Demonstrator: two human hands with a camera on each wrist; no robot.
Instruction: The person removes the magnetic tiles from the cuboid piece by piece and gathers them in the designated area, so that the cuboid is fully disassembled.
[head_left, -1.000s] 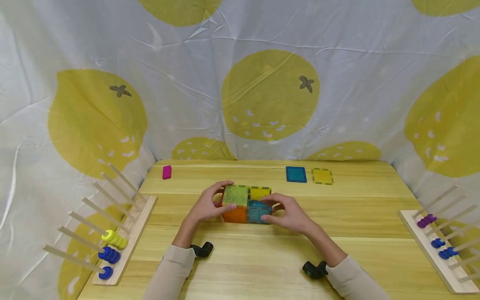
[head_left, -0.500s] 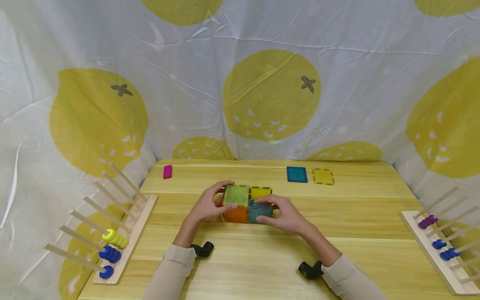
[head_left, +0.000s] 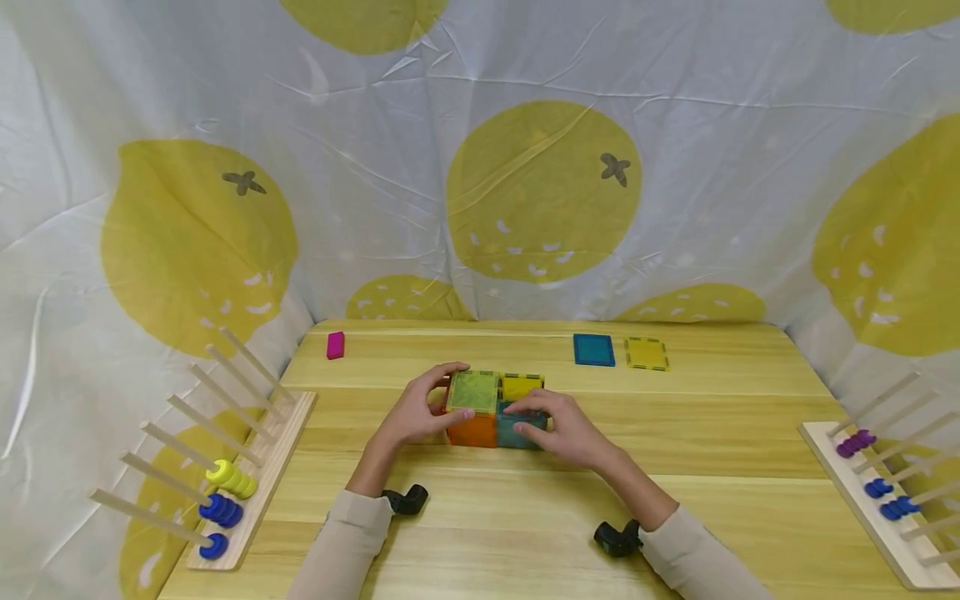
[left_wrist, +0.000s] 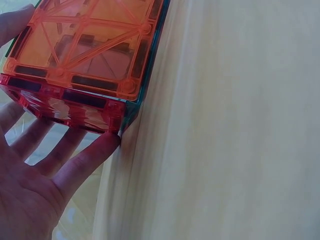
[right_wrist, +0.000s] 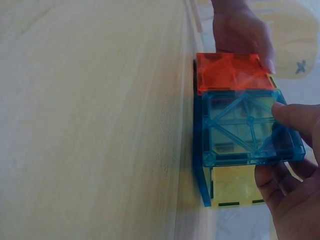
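A box of translucent magnetic tiles stands mid-table. Its left half has a yellow-green tile (head_left: 472,392) on top, an orange tile (head_left: 471,432) in front and a red tile (left_wrist: 65,107) on the left side. My left hand (head_left: 412,408) grips this half, thumb at the front top edge and fingers spread along the red side. On the right half, a blue tile (right_wrist: 240,125) forms the front and a yellow tile (head_left: 522,385) the back; it has no top tile. My right hand (head_left: 570,429) pinches the blue front tile between thumb and fingers.
Behind the box lie a blue square tile (head_left: 594,350) and a yellow square tile (head_left: 646,353). A small magenta block (head_left: 335,345) sits back left. Wooden peg racks with rings flank the table, one at left (head_left: 266,475), another at right (head_left: 862,500).
My right hand has shifted slightly left along the blue front tile, its fingers moving further over the top edge. The left hand and the box have stayed in place.
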